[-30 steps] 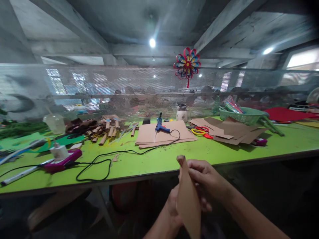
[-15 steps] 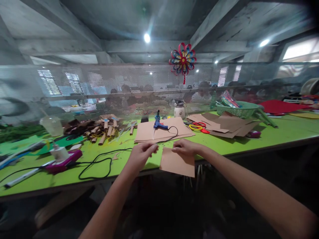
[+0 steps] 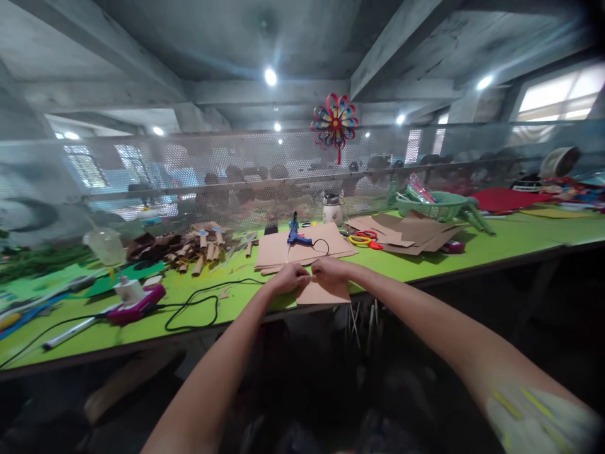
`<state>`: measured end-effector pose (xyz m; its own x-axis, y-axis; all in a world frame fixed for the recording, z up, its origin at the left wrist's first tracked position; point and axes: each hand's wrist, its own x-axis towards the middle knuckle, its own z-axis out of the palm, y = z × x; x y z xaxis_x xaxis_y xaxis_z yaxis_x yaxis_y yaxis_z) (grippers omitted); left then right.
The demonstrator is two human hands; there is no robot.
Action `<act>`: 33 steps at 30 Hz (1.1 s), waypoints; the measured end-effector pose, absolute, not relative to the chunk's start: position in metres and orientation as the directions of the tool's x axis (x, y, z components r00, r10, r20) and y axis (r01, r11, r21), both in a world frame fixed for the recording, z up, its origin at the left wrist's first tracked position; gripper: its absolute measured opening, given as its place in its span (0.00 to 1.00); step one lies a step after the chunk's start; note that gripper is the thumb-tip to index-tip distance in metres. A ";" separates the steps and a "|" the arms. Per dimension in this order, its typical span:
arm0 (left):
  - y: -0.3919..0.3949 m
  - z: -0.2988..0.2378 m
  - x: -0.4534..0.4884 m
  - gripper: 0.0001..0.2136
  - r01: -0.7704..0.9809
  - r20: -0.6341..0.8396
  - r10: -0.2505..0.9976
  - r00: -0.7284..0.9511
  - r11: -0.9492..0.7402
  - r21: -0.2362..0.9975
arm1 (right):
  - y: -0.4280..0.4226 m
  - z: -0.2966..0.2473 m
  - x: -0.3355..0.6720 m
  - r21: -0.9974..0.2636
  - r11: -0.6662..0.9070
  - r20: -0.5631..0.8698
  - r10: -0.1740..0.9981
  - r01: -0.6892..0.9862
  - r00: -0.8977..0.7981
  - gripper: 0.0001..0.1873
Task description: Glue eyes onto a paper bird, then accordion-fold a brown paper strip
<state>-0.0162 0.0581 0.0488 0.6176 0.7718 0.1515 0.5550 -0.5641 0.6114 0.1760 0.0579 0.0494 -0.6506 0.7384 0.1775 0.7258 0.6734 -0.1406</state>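
Note:
My left hand (image 3: 291, 277) and my right hand (image 3: 331, 270) are side by side at the near edge of the green table (image 3: 425, 268). Both pinch the far edge of a brown paper sheet (image 3: 324, 294) that lies flat over the table edge. Fingers of both hands are closed on it. Just beyond them lies a stack of brown sheets (image 3: 302, 249) with a blue glue gun (image 3: 295, 236) on top.
A black cable (image 3: 198, 309) loops to a pink power strip (image 3: 137, 306) at left. Rolled brown paper tubes (image 3: 198, 246), red and yellow scissors (image 3: 366, 239), more brown sheets (image 3: 411, 230) and a green basket (image 3: 432, 205) lie farther back. A mesh screen (image 3: 189, 176) backs the table.
The brown sheet went from upright in my lap to flat on the table edge. Both hands moved forward and closed together on its far edge.

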 end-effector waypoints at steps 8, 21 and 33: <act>0.052 0.049 -0.038 0.13 0.622 0.229 0.759 0.610 -0.638 0.454 | 0.044 0.033 0.182 -0.120 0.658 0.377 0.723 0.744 -0.579 0.10; 0.060 0.031 -0.033 0.12 0.653 0.355 0.724 0.591 -0.688 0.316 | 0.041 0.014 0.176 -0.153 0.621 0.503 0.718 0.769 -0.480 0.10; 0.059 0.033 -0.028 0.13 0.669 0.335 0.737 0.586 -0.674 0.312 | 0.034 0.016 0.179 -0.134 0.630 0.493 0.712 0.765 -0.500 0.11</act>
